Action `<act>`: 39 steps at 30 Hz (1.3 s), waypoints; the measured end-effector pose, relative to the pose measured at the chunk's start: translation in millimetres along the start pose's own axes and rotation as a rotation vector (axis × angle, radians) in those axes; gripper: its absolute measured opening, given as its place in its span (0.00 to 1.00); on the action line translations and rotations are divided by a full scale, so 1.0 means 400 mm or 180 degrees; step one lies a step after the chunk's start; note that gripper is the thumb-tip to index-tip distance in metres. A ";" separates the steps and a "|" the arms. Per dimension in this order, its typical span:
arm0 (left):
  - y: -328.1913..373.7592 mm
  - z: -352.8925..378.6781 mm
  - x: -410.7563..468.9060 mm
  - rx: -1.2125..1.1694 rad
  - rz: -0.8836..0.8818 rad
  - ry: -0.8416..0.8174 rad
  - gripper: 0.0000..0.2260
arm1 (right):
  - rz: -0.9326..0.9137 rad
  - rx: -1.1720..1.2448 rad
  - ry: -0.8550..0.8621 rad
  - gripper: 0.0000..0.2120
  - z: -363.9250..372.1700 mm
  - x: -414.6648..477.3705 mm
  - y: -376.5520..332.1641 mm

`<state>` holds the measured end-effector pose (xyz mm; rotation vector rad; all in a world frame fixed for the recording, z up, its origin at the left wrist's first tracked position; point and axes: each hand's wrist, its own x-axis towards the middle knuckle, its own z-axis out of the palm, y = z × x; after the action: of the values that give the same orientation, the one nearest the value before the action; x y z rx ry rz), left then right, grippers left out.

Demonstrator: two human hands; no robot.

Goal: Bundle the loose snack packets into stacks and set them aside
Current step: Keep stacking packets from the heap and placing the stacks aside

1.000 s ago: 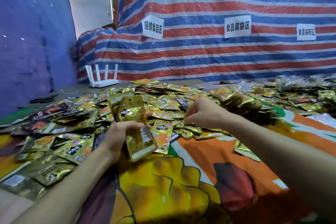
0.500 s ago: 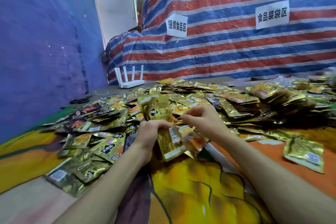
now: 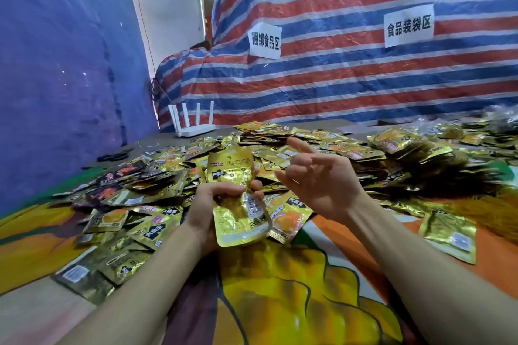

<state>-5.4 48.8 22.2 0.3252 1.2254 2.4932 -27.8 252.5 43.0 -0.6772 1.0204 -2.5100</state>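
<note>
Since the frame half a second earlier, the right hand is seen to have been drawn away from the held stack. It is now raised just to the right of the stack and apart from it. Its fingers are spread and only loosely bent, its palm faces left, and nothing is held in it.

The held stack, made of several gold foil snack packets, is gripped in the left hand. The thumb is curled across the front of the stack and the fingertips are wrapped round its right edge. The stack is held roughly upright, tilted slightly left, above the near edge of the loose packets. How many packets are in the stack cannot be determined.

The loose packets are spread in a broad, overlapping layer across the table, from the far left to the far right. A higher heap of packets is noted to the right, behind the right hand. A single packet lies apart on the near right.

The table is covered by a printed cloth in orange and yellow. A white router with four antennas is placed at the far edge. Behind it a red, white and blue striped tarpaulin is hung, and two paper signs are fixed to it. A blue sheet covers the left wall.
</note>
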 end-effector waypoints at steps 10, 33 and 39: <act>-0.001 -0.012 0.019 0.0412 0.0813 0.1064 0.12 | -0.0354 -0.2135 0.0638 0.23 -0.001 0.007 0.048; 0.008 -0.001 0.032 0.0007 0.0952 0.1070 0.15 | -0.1170 -0.3221 0.0531 0.40 0.066 0.000 0.170; -0.015 0.023 0.032 0.0375 0.0759 0.0976 0.12 | -0.1350 -0.3306 0.0715 0.37 0.045 -0.002 0.145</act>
<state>-12.8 64.0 23.5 0.1249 1.5371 2.7563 -9.4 203.6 12.3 -0.9464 2.5361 -2.2476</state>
